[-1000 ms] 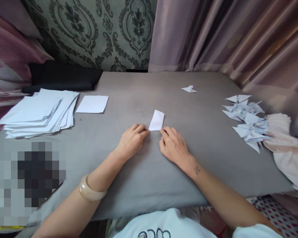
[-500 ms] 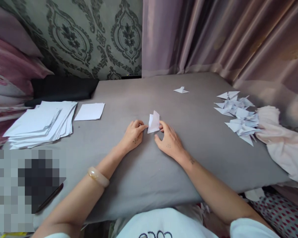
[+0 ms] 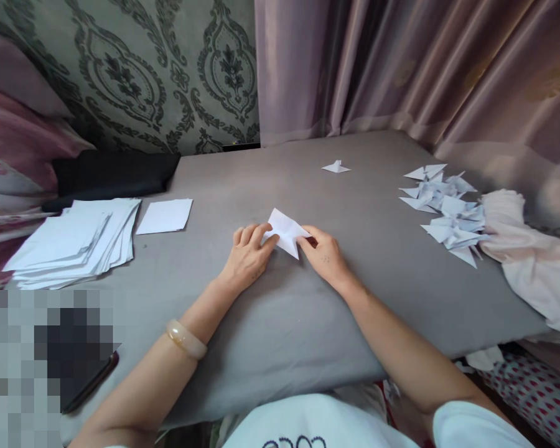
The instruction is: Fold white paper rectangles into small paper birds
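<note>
Folded paper (image 3: pixel 287 231) between both hands (image 3: pixel 248 256)

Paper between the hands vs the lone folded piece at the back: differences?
Support: the held paper is between the left hand and right hand; the back piece sits untouched on the table.
Shape: the held paper has broad, spread faces; the back piece is low with a raised middle.
Size: the held paper looks larger than the back piece, but is nearer.
Shared: white, folded.

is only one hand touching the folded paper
No, the left hand and the right hand both have fingers on the folded paper.
</note>
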### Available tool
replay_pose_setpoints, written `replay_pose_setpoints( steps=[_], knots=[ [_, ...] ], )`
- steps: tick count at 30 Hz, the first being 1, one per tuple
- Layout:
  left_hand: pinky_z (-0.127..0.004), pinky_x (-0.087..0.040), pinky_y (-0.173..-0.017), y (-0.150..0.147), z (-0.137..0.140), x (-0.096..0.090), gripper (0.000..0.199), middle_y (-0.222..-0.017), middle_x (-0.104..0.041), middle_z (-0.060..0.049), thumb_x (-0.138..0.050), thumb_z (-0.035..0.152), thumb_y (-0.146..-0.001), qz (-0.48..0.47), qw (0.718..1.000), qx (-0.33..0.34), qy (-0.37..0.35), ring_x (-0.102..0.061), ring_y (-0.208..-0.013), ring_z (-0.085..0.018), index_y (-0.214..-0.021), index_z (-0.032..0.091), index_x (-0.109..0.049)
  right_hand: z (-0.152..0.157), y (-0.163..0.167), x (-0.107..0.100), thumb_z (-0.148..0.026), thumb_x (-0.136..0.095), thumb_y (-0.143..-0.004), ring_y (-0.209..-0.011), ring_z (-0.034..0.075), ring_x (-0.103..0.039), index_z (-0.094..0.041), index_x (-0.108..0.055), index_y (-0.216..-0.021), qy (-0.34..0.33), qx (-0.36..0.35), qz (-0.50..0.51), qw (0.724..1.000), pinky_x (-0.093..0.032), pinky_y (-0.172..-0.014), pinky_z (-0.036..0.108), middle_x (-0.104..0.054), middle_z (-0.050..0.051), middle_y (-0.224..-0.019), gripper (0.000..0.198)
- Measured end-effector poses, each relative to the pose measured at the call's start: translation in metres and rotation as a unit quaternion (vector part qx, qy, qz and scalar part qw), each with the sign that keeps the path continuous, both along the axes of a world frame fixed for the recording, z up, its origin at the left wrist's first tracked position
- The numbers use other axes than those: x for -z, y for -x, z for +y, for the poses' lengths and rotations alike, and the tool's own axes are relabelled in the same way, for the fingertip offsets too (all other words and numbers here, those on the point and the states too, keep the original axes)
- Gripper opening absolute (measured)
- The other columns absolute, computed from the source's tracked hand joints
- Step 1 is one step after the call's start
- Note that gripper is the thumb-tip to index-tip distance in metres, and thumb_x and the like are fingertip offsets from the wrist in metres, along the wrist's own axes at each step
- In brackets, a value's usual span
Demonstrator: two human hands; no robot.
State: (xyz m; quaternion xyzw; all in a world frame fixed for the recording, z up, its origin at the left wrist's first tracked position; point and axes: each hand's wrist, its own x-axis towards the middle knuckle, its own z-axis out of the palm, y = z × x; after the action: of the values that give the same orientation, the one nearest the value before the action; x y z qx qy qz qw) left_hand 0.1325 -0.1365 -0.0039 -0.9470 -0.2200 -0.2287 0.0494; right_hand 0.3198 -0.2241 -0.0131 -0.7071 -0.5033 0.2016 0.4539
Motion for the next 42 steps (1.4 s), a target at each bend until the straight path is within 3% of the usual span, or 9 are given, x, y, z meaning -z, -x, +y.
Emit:
replay_pose_setpoints(
  steps=[5,9,11,14,16,23,28,34,42],
  knots=[
    [-0.043,-0.032,-0.099,0.004,-0.006,0.001,0.026,-0.119,-0.067,-0.007,-0.044,0.011,-0.096,0.035,0.997,0.062,-0.039,-0.054,-0.117,-0.023,-0.105,0.022,-0.065,0.012,0.000,0.010,-0.019,-0.058,-0.084,-0.089,0.015,-0.069,-0.021,-0.057,-0.121,0.002,-0.029,0.113,0.993,-0.052,-0.089,0.034,-0.074,0.006,-0.100,0.038],
    [-0.041,-0.033,-0.099,0.000,-0.008,0.004,0.026,-0.112,-0.071,-0.009,-0.040,0.013,-0.099,0.053,0.992,0.099,-0.065,-0.059,-0.111,-0.022,-0.106,0.016,-0.064,0.018,0.002,0.013,-0.018,-0.054,-0.085,-0.095,0.013,-0.069,-0.021,-0.047,-0.131,-0.011,-0.069,0.165,0.984,-0.054,-0.085,0.030,-0.067,0.010,-0.119,0.047],
    [-0.040,-0.036,-0.095,-0.003,-0.010,0.005,0.026,-0.114,-0.070,-0.010,-0.039,0.013,-0.099,0.068,0.992,0.097,-0.053,-0.061,-0.107,-0.022,-0.108,0.015,-0.064,0.015,0.001,0.008,-0.016,-0.053,-0.084,-0.092,0.013,-0.069,-0.020,-0.049,-0.127,-0.030,-0.033,0.124,0.991,-0.055,-0.080,0.029,-0.064,0.011,-0.122,0.044],
    [-0.039,-0.038,-0.090,-0.005,-0.012,0.004,0.026,-0.117,-0.068,-0.012,-0.040,0.014,-0.098,0.088,0.993,0.080,-0.026,-0.062,-0.101,-0.022,-0.111,0.014,-0.063,0.000,-0.001,-0.003,-0.013,-0.050,-0.082,-0.084,0.015,-0.065,-0.018,-0.062,-0.102,-0.053,0.014,-0.029,0.998,-0.053,-0.077,0.029,-0.068,0.007,-0.099,0.024],
    [-0.039,-0.037,-0.088,-0.006,-0.014,0.002,0.026,-0.117,-0.067,-0.012,-0.041,0.017,-0.098,0.099,0.992,0.071,-0.011,-0.061,-0.100,-0.023,-0.115,0.016,-0.062,-0.012,0.000,-0.009,-0.010,-0.047,-0.082,-0.079,0.013,-0.063,-0.019,-0.066,-0.088,-0.031,-0.035,-0.111,0.993,-0.050,-0.075,0.027,-0.066,0.004,-0.092,0.022],
    [-0.038,-0.036,-0.085,-0.012,-0.012,-0.004,0.029,-0.112,-0.066,-0.010,-0.040,0.031,-0.100,0.108,0.992,0.048,0.045,-0.060,-0.098,-0.023,-0.118,0.020,-0.060,-0.032,0.016,-0.014,-0.013,-0.045,-0.089,-0.091,0.017,-0.060,-0.023,-0.068,-0.112,0.065,-0.095,-0.289,0.951,-0.046,-0.076,0.028,-0.064,0.005,-0.099,0.034],
    [-0.039,-0.036,-0.086,-0.017,-0.008,-0.011,0.033,-0.107,-0.070,-0.012,-0.042,0.035,-0.099,0.093,0.992,0.035,0.078,-0.063,-0.095,-0.024,-0.121,0.015,-0.058,-0.031,0.015,-0.013,-0.018,-0.044,-0.093,-0.091,0.018,-0.060,-0.020,-0.067,-0.110,0.090,-0.074,-0.319,0.941,-0.044,-0.076,0.030,-0.063,0.007,-0.099,0.029],
    [-0.042,-0.036,-0.089,-0.019,-0.010,-0.013,0.026,-0.101,-0.073,-0.007,-0.046,0.030,-0.098,0.079,0.992,0.020,0.099,-0.065,-0.088,-0.022,-0.092,0.019,-0.069,-0.028,0.012,-0.008,-0.027,-0.045,-0.097,-0.084,0.016,-0.061,-0.022,-0.068,-0.099,0.097,-0.055,-0.298,0.948,-0.041,-0.070,0.029,-0.064,0.005,-0.096,0.024],
    [-0.037,-0.039,-0.086,-0.015,-0.019,-0.009,0.028,-0.096,-0.072,-0.005,-0.047,0.031,-0.098,0.029,0.988,-0.025,0.152,-0.065,-0.086,-0.018,-0.089,0.020,-0.071,-0.024,0.012,-0.006,-0.027,-0.048,-0.096,-0.080,0.016,-0.060,-0.022,-0.067,-0.092,0.093,-0.037,-0.278,0.955,-0.038,-0.066,0.028,-0.065,0.004,-0.092,0.020]
  ],
)
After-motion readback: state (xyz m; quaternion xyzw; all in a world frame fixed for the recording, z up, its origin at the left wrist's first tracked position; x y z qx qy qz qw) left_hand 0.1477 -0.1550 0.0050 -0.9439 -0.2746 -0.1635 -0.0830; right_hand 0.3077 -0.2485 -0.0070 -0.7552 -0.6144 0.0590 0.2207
